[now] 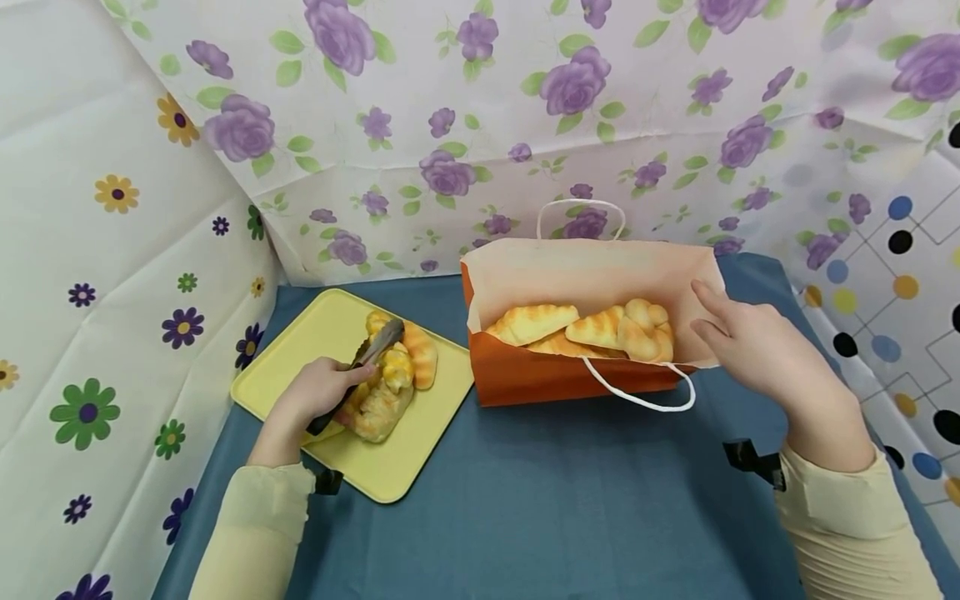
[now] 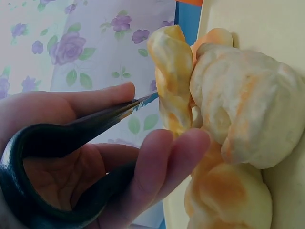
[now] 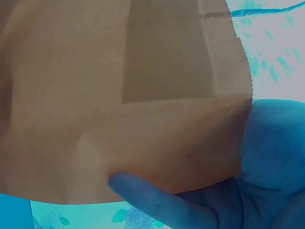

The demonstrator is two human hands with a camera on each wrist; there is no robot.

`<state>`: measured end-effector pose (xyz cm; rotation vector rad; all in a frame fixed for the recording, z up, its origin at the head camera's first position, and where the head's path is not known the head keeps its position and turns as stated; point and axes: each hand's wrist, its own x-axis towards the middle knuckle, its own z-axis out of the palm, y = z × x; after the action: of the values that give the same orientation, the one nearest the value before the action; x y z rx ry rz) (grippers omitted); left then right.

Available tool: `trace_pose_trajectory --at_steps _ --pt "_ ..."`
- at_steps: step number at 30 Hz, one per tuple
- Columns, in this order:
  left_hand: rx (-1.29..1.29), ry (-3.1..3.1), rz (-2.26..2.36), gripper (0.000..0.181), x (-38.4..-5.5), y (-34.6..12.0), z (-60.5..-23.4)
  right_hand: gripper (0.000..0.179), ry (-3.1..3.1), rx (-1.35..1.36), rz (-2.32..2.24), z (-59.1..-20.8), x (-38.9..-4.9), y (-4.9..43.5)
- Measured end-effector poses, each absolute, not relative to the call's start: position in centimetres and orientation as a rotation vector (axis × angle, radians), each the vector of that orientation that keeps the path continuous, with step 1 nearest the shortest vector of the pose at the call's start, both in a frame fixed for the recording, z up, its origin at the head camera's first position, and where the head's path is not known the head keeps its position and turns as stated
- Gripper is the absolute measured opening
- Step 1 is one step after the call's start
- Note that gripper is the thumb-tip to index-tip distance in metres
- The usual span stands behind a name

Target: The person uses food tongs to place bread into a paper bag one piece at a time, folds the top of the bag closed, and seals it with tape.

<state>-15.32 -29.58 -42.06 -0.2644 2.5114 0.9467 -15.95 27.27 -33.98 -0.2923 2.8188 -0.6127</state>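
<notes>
Blue cloth (image 1: 555, 500), floral backdrop (image 1: 510, 92), my left hand (image 1: 322, 390) gripping tongs (image 1: 387, 339) over yellow tray (image 1: 438, 408), tips at a twisted bread (image 2: 174, 76), my right hand (image 1: 761, 342) well apart, fingers extended against orange bag (image 1: 540, 382), breads (image 1: 594, 327) inside.

- You have a passage over the blue cloth (image 1: 525, 500), in front of the paper bag (image 1: 525, 383).
- The tray (image 1: 442, 400) corner lies just beside the bag, so you find little room between them.
- Your way into the bag runs over its front rim, above the loaves (image 1: 532, 323).
- The front handle (image 1: 637, 402) droops before that rim; your right hand (image 1: 757, 342) blocks the right end.
- Your left hand (image 1: 326, 390) and tongs (image 1: 386, 337) cover the tray's bread (image 1: 382, 412); bare tray lies beyond.
</notes>
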Motion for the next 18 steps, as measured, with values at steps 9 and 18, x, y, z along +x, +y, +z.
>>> trace_pose_trajectory --at_steps 9,18 --pt "-0.294 2.510 1.068 0.061 -14.97 -30.21 -42.49 0.069 2.827 -0.307 -0.623 -33.97 -16.09 27.23" --pt "-0.310 2.480 1.356 0.056 -14.54 -30.60 -42.40 0.070 2.823 -0.305 -0.611 -33.93 -16.00 27.24"
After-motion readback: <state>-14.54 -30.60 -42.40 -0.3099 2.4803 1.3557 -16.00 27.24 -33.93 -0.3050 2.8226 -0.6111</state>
